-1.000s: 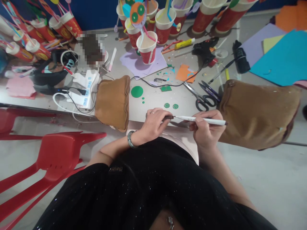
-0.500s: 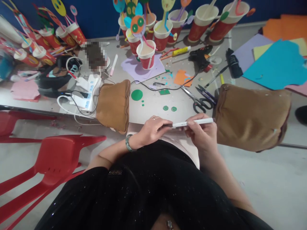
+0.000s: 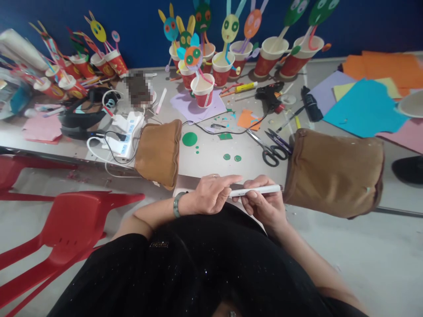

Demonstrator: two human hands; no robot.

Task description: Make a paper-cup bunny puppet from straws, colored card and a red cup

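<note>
A slim white marker (image 3: 259, 190) lies almost level in front of my body, just off the table's near edge. My right hand (image 3: 268, 207) grips it with the thumb along its near side. At the marker's left end, the thumb and curled fingers of my left hand (image 3: 211, 193) close on it, while the index finger stretches out above. The tip is hidden there. Beyond my hands, two small green paper discs (image 3: 226, 156), a larger green circle (image 3: 189, 139) and tiny green dots lie on the table (image 3: 211, 165).
Brown cushioned covers flank my hands, one on the left (image 3: 157, 154) and one on the right (image 3: 335, 171). Scissors (image 3: 272, 156), a glue gun (image 3: 269, 94) and paper scraps lie behind. Paper cups (image 3: 202, 94) with paper animals line the back. A red chair (image 3: 74, 220) stands left.
The view has tilted up slightly. Both hands and the marker have come lower in the picture, and the marker sits further left, with my left hand's index finger now stretched out.
</note>
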